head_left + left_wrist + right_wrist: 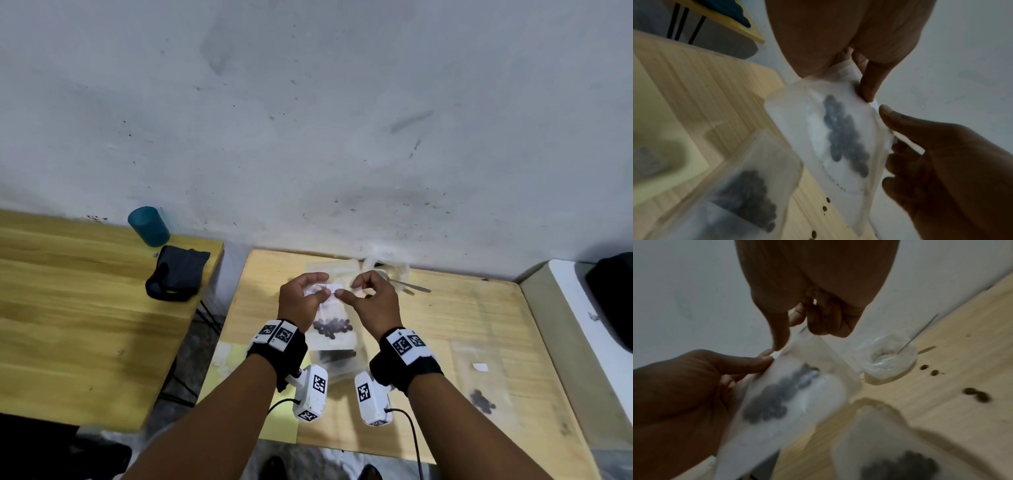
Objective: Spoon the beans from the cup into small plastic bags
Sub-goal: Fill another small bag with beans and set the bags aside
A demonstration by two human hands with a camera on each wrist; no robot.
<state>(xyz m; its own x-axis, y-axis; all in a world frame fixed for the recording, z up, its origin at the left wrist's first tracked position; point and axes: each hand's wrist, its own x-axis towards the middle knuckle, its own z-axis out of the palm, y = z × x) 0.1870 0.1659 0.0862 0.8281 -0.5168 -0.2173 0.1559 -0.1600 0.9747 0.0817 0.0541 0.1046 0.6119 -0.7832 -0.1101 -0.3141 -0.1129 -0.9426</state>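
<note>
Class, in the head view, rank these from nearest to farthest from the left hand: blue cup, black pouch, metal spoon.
From the left hand:
1. Metal spoon, to its right past the right hand.
2. Black fabric pouch, left, on the other table.
3. Blue plastic cup, far left by the wall.

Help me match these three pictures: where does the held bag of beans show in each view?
Head: the held bag hangs centre, between left hand and right hand.
Left wrist: centre-right.
Right wrist: centre-left.
Shared landmark: its dark beans.
</note>
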